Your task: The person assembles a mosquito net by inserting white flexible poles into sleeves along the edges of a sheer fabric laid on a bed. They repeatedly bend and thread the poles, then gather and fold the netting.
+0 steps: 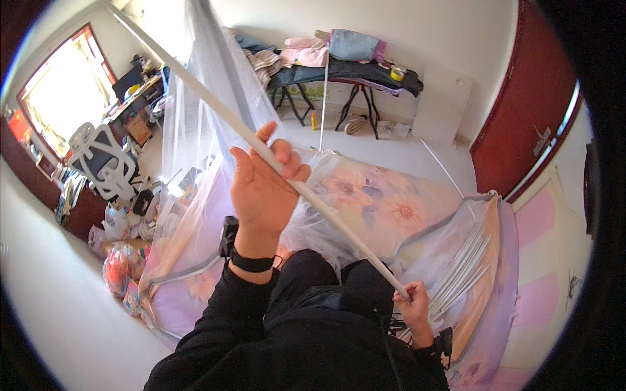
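A long white pole [349, 237] slants across the view from the upper left down to my lap. My left hand [262, 195] is raised with its palm showing, and its fingers curl loosely around the middle of the pole. At the lower end, my right hand [415, 313] is closed on the pole. Beside my right hand, several thin white rods [463, 267] lie in a bundle under sheer white netting [208, 104]. The netting hangs at the left and spreads over the bed [375, 199], which has a flowered cover.
Clothes and folded bedding [354, 45] lie on a dark folding table [352, 70] by the far wall. A thin upright rod [325, 98] stands before it. At left are a white-framed chair [104, 159], a cluttered desk and plastic bags [122, 270]. A red door [525, 98] is at right.
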Demonstrator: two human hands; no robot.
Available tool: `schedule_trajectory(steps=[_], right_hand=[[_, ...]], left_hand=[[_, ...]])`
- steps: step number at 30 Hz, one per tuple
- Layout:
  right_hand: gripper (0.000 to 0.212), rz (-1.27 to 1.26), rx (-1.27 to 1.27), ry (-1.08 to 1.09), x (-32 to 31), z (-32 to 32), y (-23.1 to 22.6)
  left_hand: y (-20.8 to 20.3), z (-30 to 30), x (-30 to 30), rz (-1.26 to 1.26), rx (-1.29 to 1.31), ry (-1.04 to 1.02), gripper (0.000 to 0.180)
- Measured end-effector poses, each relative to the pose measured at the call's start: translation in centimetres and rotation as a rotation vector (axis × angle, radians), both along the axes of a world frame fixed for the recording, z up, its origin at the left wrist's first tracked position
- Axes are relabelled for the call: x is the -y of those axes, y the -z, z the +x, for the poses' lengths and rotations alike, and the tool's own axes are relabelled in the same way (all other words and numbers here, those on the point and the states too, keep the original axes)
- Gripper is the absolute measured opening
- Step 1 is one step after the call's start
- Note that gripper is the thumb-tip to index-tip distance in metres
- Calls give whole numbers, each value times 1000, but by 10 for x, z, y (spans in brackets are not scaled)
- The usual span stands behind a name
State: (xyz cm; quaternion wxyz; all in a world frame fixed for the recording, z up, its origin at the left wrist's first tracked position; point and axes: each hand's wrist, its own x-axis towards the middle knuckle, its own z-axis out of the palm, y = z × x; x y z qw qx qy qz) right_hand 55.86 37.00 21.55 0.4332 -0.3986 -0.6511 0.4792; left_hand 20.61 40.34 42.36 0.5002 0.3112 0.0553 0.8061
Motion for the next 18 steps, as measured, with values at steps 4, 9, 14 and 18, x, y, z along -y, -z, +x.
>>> schedule_trajectory(steps=[4, 9, 14, 18], right_hand=[[16, 46, 235, -35, -2, 13, 2], [18, 118, 31, 104, 1, 5, 12], [19, -52, 109, 92, 2, 20, 22], [29, -214, 245, 154, 0, 56, 40]], left_hand=[[0, 0, -8, 61, 83, 191, 33], [-1, 5, -16, 87, 29, 136, 33], [-5, 11, -21, 10, 25, 74, 36], [2, -6, -31, 15, -43, -2, 33]])
